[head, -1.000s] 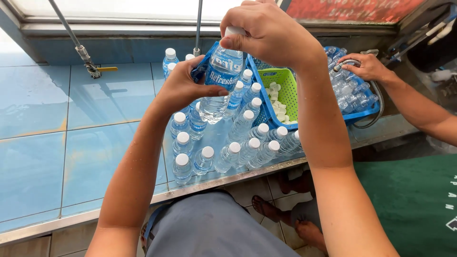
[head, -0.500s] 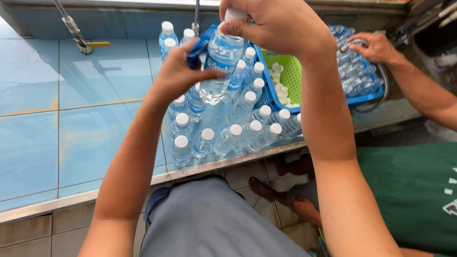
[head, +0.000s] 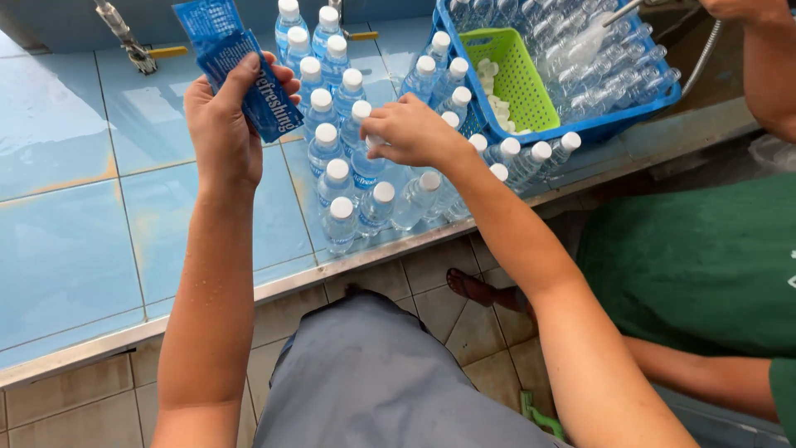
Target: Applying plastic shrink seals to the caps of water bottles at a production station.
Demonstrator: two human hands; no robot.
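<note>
Bottles [head: 352, 158] of clear, ribbed plastic with round white caps stand packed in rows on the glossy pale-blue tiled counter [head: 75, 207], near its metal-edged front rim. The right hand [head: 410, 133] rests on top of this cluster, its fingers [head: 375, 137] curled together around the cap of one upright bottle [head: 365, 166] in the middle of the group. To the left, the left hand [head: 220, 124] is raised above the counter, fingers clamped on a bunch of thin, shiny blue label sleeves [head: 240, 70] that fan out flat and crinkled above the thumb. Farther right sits a blue lattice-walled plastic crate [head: 638, 104] holding more clear bottles lying on their sides, and inside it a smaller lime-green mesh basket [head: 518, 79] with loose white caps at its bottom. At the far right edge, another person's arm [head: 767, 66] reaches over the crate; a green garment lies below it.
</note>
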